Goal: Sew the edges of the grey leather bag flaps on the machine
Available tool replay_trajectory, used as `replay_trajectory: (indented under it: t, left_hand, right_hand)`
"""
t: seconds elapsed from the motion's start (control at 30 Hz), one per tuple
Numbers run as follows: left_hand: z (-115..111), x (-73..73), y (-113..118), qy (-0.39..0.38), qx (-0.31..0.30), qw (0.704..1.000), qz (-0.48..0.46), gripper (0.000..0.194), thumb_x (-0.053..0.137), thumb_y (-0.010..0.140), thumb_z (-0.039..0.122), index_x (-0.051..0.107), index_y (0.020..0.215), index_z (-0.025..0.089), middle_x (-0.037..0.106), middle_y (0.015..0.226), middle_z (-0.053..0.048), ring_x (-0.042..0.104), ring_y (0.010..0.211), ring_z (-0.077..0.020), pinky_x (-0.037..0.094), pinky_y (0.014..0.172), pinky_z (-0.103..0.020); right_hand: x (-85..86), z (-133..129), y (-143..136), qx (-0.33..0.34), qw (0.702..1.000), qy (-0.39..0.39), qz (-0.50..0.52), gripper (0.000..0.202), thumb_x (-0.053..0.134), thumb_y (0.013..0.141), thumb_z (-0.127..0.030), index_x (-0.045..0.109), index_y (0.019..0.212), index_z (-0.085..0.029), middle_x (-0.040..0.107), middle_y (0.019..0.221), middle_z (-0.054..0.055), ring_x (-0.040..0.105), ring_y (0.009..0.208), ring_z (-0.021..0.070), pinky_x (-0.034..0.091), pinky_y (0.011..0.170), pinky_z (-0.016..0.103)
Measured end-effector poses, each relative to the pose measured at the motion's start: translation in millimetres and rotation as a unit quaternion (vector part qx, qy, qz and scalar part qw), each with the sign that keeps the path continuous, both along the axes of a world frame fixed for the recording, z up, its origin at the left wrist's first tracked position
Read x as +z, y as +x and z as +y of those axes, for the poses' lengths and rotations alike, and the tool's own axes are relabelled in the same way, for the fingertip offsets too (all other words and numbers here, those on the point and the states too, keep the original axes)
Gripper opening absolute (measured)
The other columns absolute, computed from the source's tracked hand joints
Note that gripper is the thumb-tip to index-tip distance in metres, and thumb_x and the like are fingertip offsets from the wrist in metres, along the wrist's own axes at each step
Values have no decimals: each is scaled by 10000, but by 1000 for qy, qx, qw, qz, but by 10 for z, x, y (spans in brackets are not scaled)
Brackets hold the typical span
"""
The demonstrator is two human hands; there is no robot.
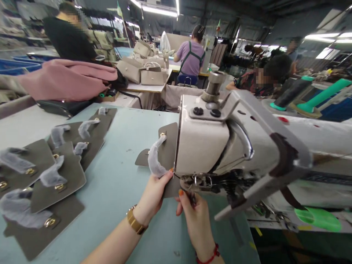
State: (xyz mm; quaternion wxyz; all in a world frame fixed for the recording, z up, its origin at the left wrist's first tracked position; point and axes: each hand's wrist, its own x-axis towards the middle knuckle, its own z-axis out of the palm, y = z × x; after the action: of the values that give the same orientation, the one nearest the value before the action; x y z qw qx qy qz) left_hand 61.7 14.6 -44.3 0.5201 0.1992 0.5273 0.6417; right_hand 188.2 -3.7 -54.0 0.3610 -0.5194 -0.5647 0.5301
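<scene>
- The grey-brown flat panel [169, 146] lies on the pale blue-green tabletop [123, 212], its right side passing out of sight at the off-white metal sewing machine head [205, 135]. A hidden edge could drift crooked unnoticed.
- The left hand [154, 192] grips the panel's near part, thumb on top, most fingers hidden. That thumb sits close beside the machine's working parts [196, 180]; should they run, a slip inward could injure it.
- The right hand [195, 216] is curled just below those parts, thumb and fingers close together. I cannot tell whether they hold anything; being so near, they could get pinched.
- The curved handle in cloudy white wrapping [156, 159] stands against the left thumb and near the head. Loose wrapping could catch, or the handle's bulk could tilt the panel.
- The small gold-coloured metal fitting [162, 135] near the panel's far end could scratch the panel or knock the head if the piece turns.
- The red beaded bracelet [209, 255] hangs at the right wrist and could snag on an edge.
</scene>
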Motion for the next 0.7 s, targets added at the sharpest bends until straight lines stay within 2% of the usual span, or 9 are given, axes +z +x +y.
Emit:
replay_trajectory:
  t: [0.1, 0.23, 0.33, 0.43, 0.53, 0.6, 0.7]
  left_hand:
    - [78, 161, -10, 7, -28, 1000, -10, 381, 730, 614, 374, 699, 919, 147, 737, 850, -90, 678, 831, -287, 540, 765, -384]
    - [84, 414, -5, -3, -35, 999, 17, 268, 701, 599, 307, 680, 831, 175, 735, 892, -93, 668, 906, -298, 519, 822, -395]
    - [74, 501, 3, -9, -35, 999, 36, 208, 686, 610, 266, 672, 801, 186, 733, 878, -90, 658, 939, -298, 506, 849, -397]
    - [78, 435, -9, -14, -47, 998, 36, 249, 717, 587, 268, 677, 817, 182, 728, 901, -91, 649, 948, -305, 516, 815, -380]
    - [63, 245, -80, 10, -76, 996, 35, 318, 751, 597, 300, 687, 879, 168, 728, 912, -81, 641, 956, -298, 516, 787, -339]
    - [28, 101, -165, 31, -138, 990, 27, 337, 755, 642, 311, 694, 932, 151, 730, 885, -82, 643, 933, -278, 512, 748, -305]
    - [-35, -47, -302, -8, -254, 967, -3, 333, 756, 684, 341, 703, 929, 122, 724, 830, -96, 649, 763, -226, 491, 604, -266]
  right_hand:
    - [25, 31, -33, -16, 1000, 2, -4, 490, 496, 882, -461, 514, 457, -218, 581, 493, 15, 633, 662, 191, 449, 757, 267]
    - [42, 24, -34, -35, 999, 6, -1, 451, 512, 878, -404, 515, 466, -218, 574, 504, 6, 646, 733, 202, 417, 812, 280]
    - [47, 10, -38, -39, 999, 7, 4, 442, 516, 873, -373, 513, 459, -218, 571, 502, 5, 639, 708, 197, 425, 795, 277]
    - [58, 6, -54, -45, 999, 5, 5, 458, 522, 874, -383, 513, 447, -220, 570, 487, 6, 624, 653, 187, 445, 774, 273]
    - [75, 11, -69, -50, 999, 8, 10, 462, 523, 875, -377, 517, 441, -220, 571, 471, 8, 622, 625, 179, 464, 763, 265]
    - [93, 16, -73, -49, 999, 11, 15, 454, 525, 870, -350, 522, 436, -218, 569, 465, 9, 632, 627, 179, 473, 725, 250]
    - [125, 22, -69, -50, 999, 8, 16, 443, 526, 855, -323, 520, 426, -214, 568, 469, 15, 639, 634, 180, 468, 647, 228]
